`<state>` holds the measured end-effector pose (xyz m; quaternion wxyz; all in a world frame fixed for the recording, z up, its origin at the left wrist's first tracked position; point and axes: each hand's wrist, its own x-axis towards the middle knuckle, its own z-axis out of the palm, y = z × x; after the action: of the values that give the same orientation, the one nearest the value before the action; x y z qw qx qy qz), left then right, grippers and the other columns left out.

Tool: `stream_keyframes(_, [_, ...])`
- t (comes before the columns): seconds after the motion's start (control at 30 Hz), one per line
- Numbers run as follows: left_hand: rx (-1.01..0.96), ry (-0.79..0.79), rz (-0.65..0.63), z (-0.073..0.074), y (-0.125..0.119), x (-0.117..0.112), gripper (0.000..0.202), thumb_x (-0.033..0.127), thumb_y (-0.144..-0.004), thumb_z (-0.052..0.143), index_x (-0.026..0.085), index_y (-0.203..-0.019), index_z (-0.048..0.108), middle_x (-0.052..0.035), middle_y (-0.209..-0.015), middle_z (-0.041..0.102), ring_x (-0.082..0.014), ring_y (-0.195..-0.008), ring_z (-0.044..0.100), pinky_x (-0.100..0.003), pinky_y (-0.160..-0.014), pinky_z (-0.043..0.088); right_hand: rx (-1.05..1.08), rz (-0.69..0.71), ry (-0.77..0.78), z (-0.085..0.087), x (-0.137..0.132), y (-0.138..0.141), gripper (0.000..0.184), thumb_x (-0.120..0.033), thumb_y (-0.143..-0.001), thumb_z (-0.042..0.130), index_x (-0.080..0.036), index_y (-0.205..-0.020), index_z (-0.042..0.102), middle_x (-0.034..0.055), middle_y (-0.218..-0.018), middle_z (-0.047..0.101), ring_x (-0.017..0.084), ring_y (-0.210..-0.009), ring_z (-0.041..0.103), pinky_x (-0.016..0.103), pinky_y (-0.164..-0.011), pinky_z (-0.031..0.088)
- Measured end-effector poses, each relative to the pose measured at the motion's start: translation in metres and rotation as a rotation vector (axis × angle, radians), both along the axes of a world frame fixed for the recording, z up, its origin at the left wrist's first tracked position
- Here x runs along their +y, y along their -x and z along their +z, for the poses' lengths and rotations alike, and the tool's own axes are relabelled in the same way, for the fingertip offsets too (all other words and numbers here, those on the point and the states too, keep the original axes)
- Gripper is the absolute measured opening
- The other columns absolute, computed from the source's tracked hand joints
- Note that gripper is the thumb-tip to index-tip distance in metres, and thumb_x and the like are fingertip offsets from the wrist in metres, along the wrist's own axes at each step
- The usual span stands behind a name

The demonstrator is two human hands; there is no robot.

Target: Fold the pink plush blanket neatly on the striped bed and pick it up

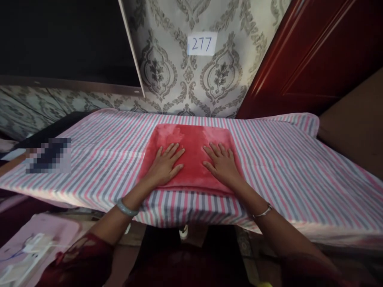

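Note:
A red, plush-looking folded cloth (193,155) lies flat in a neat rectangle on a striped cover (269,167) of pink, grey and white. Its near edge shows a folded layer, and paler brushed patches mark its far corners. My left hand (166,165) rests palm down on its left part, fingers spread. On the right part, my right hand (221,161) lies flat too, fingers apart. Neither hand grips anything. A bangle (127,208) circles my left wrist, and a thin bracelet (263,211) my right.
Behind the table, a paper marked 277 (202,44) is stuck to patterned wallpaper. A dark television screen (66,40) is at upper left, a dark red wooden panel (299,59) at upper right. A pixelated dark item (49,156) lies at the left. A pink surface with a white power strip (30,255) is lower left.

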<state>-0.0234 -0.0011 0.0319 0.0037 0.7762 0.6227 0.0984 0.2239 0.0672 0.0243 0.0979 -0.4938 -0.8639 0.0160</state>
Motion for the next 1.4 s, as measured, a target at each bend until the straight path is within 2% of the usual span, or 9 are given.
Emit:
stream_keyframes(0.13, [-0.004,-0.003,0.014,-0.008,0.003,0.005,0.060,0.046,-0.105,0.036,0.030,-0.163,0.030,-0.0050,-0.172,0.022,-0.0268,-0.159,0.017,-0.054,-0.129,0.008,0.011,-0.028,-0.039,-0.010,0.005,0.001,0.063,-0.059,-0.104,0.036,-0.033,-0.162,0.033,0.0035,-0.171,0.024,0.036,-0.157,0.014,0.062,-0.122,0.015])
stream_keyframes(0.37, [-0.003,0.018,0.021,-0.008,0.003,0.008,0.061,0.044,-0.105,0.037,0.032,-0.164,0.027,-0.0043,-0.173,0.021,-0.0277,-0.160,0.015,-0.054,-0.129,0.006,0.046,-0.015,-0.034,-0.008,0.004,0.001,0.062,-0.057,-0.105,0.036,-0.033,-0.162,0.033,0.0035,-0.171,0.024,0.036,-0.156,0.015,0.062,-0.122,0.014])
stream_keyframes(0.5, [-0.066,0.015,0.022,-0.002,0.005,0.007,0.061,0.043,-0.106,0.034,0.028,-0.165,0.025,-0.0049,-0.172,0.025,-0.0254,-0.159,0.018,-0.051,-0.129,0.009,0.078,0.003,-0.009,-0.002,0.005,-0.005,0.057,-0.050,-0.107,0.033,-0.029,-0.160,0.038,0.0047,-0.169,0.029,0.033,-0.156,0.019,0.058,-0.122,0.017])
stream_keyframes(0.67, [-0.084,-0.074,-0.005,0.004,0.020,-0.030,0.063,0.046,-0.104,0.035,0.022,-0.163,0.031,-0.0076,-0.168,0.033,-0.0257,-0.156,0.028,-0.047,-0.129,0.017,0.123,0.132,-0.068,-0.007,-0.025,-0.046,0.057,-0.047,-0.107,0.031,-0.022,-0.154,0.048,0.0106,-0.163,0.042,0.028,-0.152,0.032,0.051,-0.124,0.019])
stream_keyframes(0.8, [0.030,-0.123,-0.068,-0.014,0.043,-0.069,0.070,0.055,-0.097,0.051,0.023,-0.158,0.041,-0.0110,-0.167,0.035,-0.0323,-0.156,0.027,-0.054,-0.129,0.012,0.119,0.194,-0.171,-0.033,-0.062,-0.081,0.068,-0.055,-0.100,0.045,-0.023,-0.160,0.038,0.0113,-0.166,0.034,0.032,-0.155,0.024,0.058,-0.123,0.018])
stream_keyframes(0.93, [0.081,-0.148,-0.024,-0.027,0.061,-0.078,0.064,0.037,-0.094,0.054,0.023,-0.156,0.044,-0.0113,-0.167,0.035,-0.0316,-0.156,0.027,-0.054,-0.128,0.018,0.126,0.180,-0.211,-0.052,-0.069,-0.089,0.068,-0.032,-0.096,0.049,-0.024,-0.162,0.034,0.0107,-0.167,0.034,0.031,-0.155,0.023,0.058,-0.122,0.025])
stream_keyframes(1.07, [0.086,-0.110,-0.033,-0.024,0.070,-0.074,0.064,0.015,-0.092,0.041,0.020,-0.155,0.045,-0.0111,-0.166,0.037,-0.0251,-0.155,0.030,-0.047,-0.127,0.028,0.155,0.217,-0.276,-0.053,-0.057,-0.087,0.074,-0.009,-0.086,0.044,-0.020,-0.159,0.038,0.0104,-0.159,0.046,0.028,-0.151,0.033,0.051,-0.121,0.034])
stream_keyframes(1.27, [0.020,-0.182,-0.106,-0.030,0.087,-0.075,0.067,0.009,-0.092,0.035,0.023,-0.157,0.042,-0.0114,-0.163,0.043,-0.0224,-0.152,0.037,-0.046,-0.123,0.035,0.148,0.266,-0.302,-0.052,-0.053,-0.097,0.073,-0.006,-0.087,0.043,-0.020,-0.159,0.041,0.0096,-0.155,0.052,0.025,-0.149,0.039,0.048,-0.119,0.038])
stream_keyframes(1.4, [0.027,-0.158,-0.169,-0.026,0.093,-0.082,0.078,0.008,-0.087,0.042,0.024,-0.163,0.030,-0.0119,-0.164,0.040,-0.0270,-0.151,0.039,-0.051,-0.122,0.036,0.155,0.257,-0.268,-0.049,-0.062,-0.103,0.070,-0.011,-0.090,0.044,-0.022,-0.158,0.040,0.0105,-0.159,0.048,0.028,-0.150,0.037,0.055,-0.118,0.034])
